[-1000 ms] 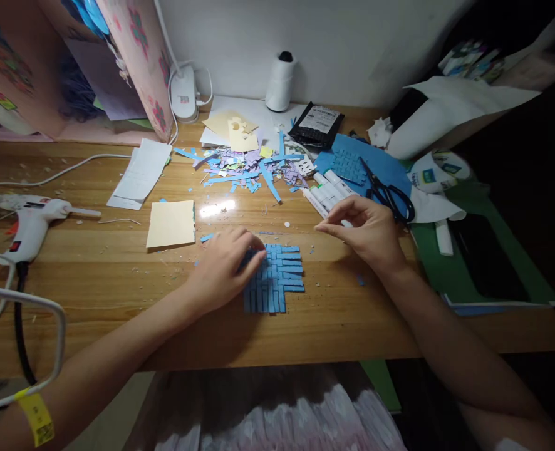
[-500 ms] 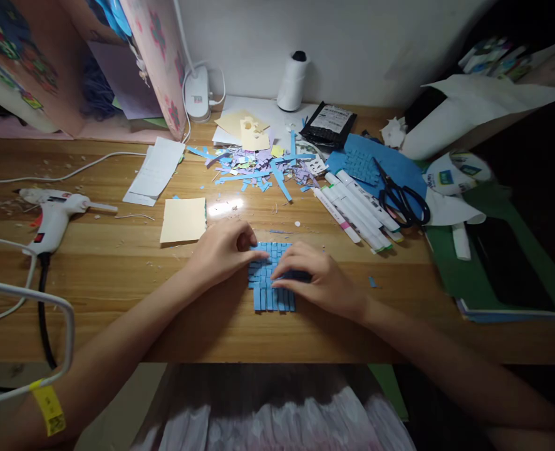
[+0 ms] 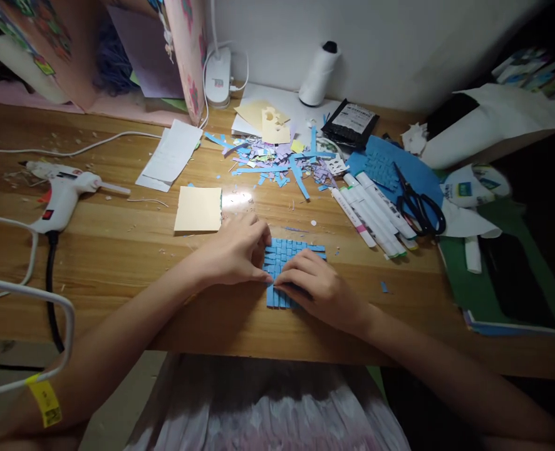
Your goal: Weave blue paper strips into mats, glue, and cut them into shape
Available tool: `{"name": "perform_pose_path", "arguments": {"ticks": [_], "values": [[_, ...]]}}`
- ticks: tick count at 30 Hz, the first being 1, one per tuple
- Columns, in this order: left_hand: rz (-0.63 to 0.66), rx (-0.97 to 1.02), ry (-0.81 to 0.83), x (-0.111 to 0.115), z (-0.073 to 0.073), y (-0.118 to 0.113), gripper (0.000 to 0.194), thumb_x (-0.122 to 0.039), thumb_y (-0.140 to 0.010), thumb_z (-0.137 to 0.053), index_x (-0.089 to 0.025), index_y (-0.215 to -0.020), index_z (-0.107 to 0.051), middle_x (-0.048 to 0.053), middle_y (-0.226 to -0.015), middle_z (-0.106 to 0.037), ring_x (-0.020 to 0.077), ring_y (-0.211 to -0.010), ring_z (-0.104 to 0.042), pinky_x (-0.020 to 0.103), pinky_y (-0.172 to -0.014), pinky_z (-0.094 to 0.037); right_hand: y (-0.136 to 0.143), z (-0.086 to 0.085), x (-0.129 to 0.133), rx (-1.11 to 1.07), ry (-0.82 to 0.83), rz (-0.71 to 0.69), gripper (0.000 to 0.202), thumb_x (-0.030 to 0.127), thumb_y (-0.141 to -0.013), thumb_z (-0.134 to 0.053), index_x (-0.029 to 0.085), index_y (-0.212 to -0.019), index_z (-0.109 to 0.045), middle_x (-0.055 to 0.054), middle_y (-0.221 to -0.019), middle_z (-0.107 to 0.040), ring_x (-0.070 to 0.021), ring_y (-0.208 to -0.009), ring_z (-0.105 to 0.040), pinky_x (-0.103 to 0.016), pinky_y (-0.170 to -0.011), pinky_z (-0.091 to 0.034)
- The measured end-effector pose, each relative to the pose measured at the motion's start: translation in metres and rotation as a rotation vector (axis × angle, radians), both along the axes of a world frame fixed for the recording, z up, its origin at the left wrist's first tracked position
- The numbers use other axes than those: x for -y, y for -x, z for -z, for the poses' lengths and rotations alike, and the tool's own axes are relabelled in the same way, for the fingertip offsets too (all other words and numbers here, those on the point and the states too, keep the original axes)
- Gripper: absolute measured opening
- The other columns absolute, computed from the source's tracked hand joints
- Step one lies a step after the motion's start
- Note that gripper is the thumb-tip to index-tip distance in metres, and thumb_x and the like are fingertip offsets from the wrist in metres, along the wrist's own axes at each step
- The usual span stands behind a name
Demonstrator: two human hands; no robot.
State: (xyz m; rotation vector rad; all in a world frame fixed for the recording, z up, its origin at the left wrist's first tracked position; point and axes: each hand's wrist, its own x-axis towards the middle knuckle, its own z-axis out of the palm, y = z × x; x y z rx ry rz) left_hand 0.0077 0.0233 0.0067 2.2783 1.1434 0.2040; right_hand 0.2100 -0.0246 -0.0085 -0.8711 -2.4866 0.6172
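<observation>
A small mat woven from blue paper strips [image 3: 284, 250] lies flat on the wooden table in front of me, its loose strip ends pointing toward me and out to the right. My left hand [image 3: 240, 254] holds the mat's left edge, thumb at the lower left corner and curled fingers by the upper left one. Over the lower right part, my right hand [image 3: 322, 282] has its fingertips and thumb closed on the strips near the left thumb. That hand hides much of the mat's lower right side.
Paper scraps [image 3: 272, 156] are heaped behind the mat. White markers [image 3: 376, 216] and black scissors [image 3: 421, 207] lie to the right. A glue gun [image 3: 64, 188] rests at left; a cream paper square [image 3: 198, 210] sits beside my left hand. A thread cone [image 3: 319, 75] stands at the back.
My left thumb has moved down along the mat's left edge to its lower corner. My right hand's fingertips have come close to that thumb. The whole view has shifted slightly.
</observation>
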Motion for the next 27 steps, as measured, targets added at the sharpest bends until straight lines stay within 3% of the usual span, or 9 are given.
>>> {"name": "perform_pose_path", "arguments": {"ticks": [9, 11, 16, 18, 20, 22, 25, 27], "values": [[-0.021, -0.021, -0.002, 0.003, 0.000, -0.002, 0.046, -0.039, -0.058, -0.076, -0.018, -0.091, -0.053, 0.006, -0.097, -0.050, 0.0248, -0.092, -0.044, 0.035, -0.078, -0.036, 0.005, 0.001, 0.006, 0.241, -0.172, -0.040, 0.022, 0.015, -0.092, -0.042, 0.012, -0.080, -0.060, -0.011, -0.076, -0.061, -0.0226, -0.078, -0.046, -0.039, -0.071, -0.043], [-0.026, -0.019, 0.002, 0.003, 0.000, -0.002, 0.046, -0.039, -0.057, -0.076, -0.018, -0.091, -0.053, 0.005, -0.096, -0.050, 0.0246, -0.092, -0.044, 0.035, -0.078, -0.036, 0.006, 0.000, 0.005, 0.187, -0.101, -0.036, 0.019, 0.016, -0.091, -0.044, 0.013, -0.080, -0.059, -0.010, -0.077, -0.061, -0.0218, -0.078, -0.046, -0.038, -0.072, -0.043], [-0.050, 0.015, 0.031, 0.003, -0.002, -0.001, 0.046, -0.039, -0.056, -0.078, -0.019, -0.091, -0.054, 0.005, -0.096, -0.051, 0.0249, -0.094, -0.045, 0.036, -0.078, -0.037, -0.008, -0.012, -0.005, -0.064, 0.292, -0.177, 0.008, 0.017, -0.088, -0.052, 0.018, -0.082, -0.057, -0.004, -0.081, -0.060, -0.0169, -0.081, -0.052, -0.031, -0.075, -0.045], [-0.049, 0.027, 0.038, 0.002, -0.002, 0.000, 0.049, -0.040, -0.054, -0.079, -0.019, -0.092, -0.055, 0.005, -0.097, -0.052, 0.0254, -0.094, -0.046, 0.036, -0.078, -0.037, -0.022, -0.017, -0.016, -0.172, 0.365, -0.074, 0.008, 0.020, -0.088, -0.052, 0.019, -0.082, -0.057, -0.003, -0.079, -0.060, -0.0157, -0.078, -0.055, -0.030, -0.074, -0.046], [-0.059, 0.057, 0.051, 0.000, -0.002, 0.000, 0.046, -0.041, -0.057, -0.078, -0.019, -0.091, -0.055, 0.005, -0.095, -0.053, 0.0243, -0.091, -0.048, 0.036, -0.076, -0.038, -0.039, -0.018, -0.028, -0.235, 0.371, 0.200, 0.013, 0.024, -0.090, -0.049, 0.019, -0.083, -0.059, -0.002, -0.078, -0.061, -0.0146, -0.074, -0.057, -0.028, -0.071, -0.047], [-0.108, 0.128, 0.085, -0.002, -0.002, -0.002, 0.029, -0.042, -0.074, -0.066, -0.019, -0.088, -0.055, 0.004, -0.088, -0.057, 0.0205, -0.083, -0.051, 0.033, -0.071, -0.040, -0.055, -0.016, -0.041, -0.249, 0.333, 0.409, 0.017, 0.028, -0.091, -0.047, 0.020, -0.089, -0.062, -0.001, -0.075, -0.063, -0.0148, -0.072, -0.060, -0.028, -0.070, -0.047], [-0.217, 0.188, 0.022, -0.005, -0.001, -0.006, 0.020, -0.034, -0.091, -0.043, -0.019, -0.084, -0.054, 0.003, -0.083, -0.059, 0.0176, -0.076, -0.053, 0.031, -0.067, -0.041, -0.070, -0.010, -0.054, -0.202, 0.283, 0.553, 0.022, 0.032, -0.090, -0.047, 0.019, -0.094, -0.064, -0.002, -0.074, -0.067, -0.0168, -0.073, -0.062, -0.030, -0.068, -0.049], [-0.269, 0.157, -0.099, -0.006, 0.001, -0.008, 0.017, -0.030, -0.091, -0.043, -0.019, -0.086, -0.054, 0.005, -0.087, -0.057, 0.0188, -0.081, -0.053, 0.033, -0.071, -0.041, -0.073, -0.007, -0.057, -0.171, 0.252, 0.577, 0.021, 0.035, -0.086, -0.053, 0.018, -0.088, -0.066, -0.003, -0.076, -0.068, -0.0176, -0.072, -0.062, -0.030, -0.065, -0.048]]}}
